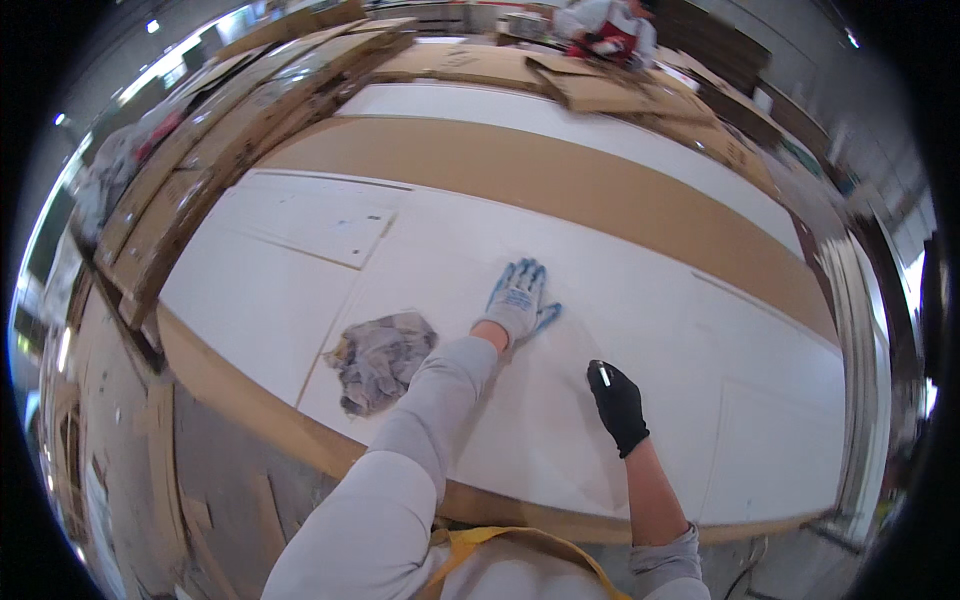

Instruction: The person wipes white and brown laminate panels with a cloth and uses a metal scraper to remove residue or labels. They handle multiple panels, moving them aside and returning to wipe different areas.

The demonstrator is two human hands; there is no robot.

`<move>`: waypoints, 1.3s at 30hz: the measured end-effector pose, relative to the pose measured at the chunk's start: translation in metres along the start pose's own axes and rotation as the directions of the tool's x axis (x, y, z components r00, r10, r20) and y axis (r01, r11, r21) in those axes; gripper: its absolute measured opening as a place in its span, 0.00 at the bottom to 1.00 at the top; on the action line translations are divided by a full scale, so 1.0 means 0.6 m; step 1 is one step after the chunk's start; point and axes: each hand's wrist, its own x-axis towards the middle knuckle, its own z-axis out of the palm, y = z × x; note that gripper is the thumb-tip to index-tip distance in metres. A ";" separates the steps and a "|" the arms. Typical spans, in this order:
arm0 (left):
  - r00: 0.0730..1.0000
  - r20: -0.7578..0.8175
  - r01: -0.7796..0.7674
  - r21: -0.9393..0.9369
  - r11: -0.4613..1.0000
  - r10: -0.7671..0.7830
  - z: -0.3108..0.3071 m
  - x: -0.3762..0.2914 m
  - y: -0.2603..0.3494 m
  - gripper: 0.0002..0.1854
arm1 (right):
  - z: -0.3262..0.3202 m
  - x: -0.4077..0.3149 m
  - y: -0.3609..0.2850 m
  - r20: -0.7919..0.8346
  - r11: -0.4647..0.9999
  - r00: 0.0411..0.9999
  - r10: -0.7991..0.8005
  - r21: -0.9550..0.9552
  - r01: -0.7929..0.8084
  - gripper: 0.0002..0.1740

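Observation:
My left hand (520,298), in a grey and blue work glove, lies flat with fingers spread on a large white panel (637,285). To its right, my right hand (618,405), in a black glove, is curled around a small dark object with a shiny metallic part (604,373); most of that object is hidden by the fingers, so its kind cannot be told. A crumpled grey rag (386,360) rests on the panel, left of my left forearm. Thin brownish lines and a rectangular outline (360,266) mark the panel's left part.
Brown board (525,157) lies beyond and beneath the white panel. Cardboard-wrapped packs (225,135) stand at the left, and folded cardboard (630,90) lies at the back. A person in a red apron (619,37) is beyond it. Upright pale panels (859,375) stand at the right.

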 end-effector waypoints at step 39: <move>-0.581 0.059 -0.391 -0.895 -0.215 0.812 0.143 -0.942 0.772 0.30 | 0.228 -1.347 -0.227 -0.071 0.487 -0.817 0.572 0.831 0.269 0.17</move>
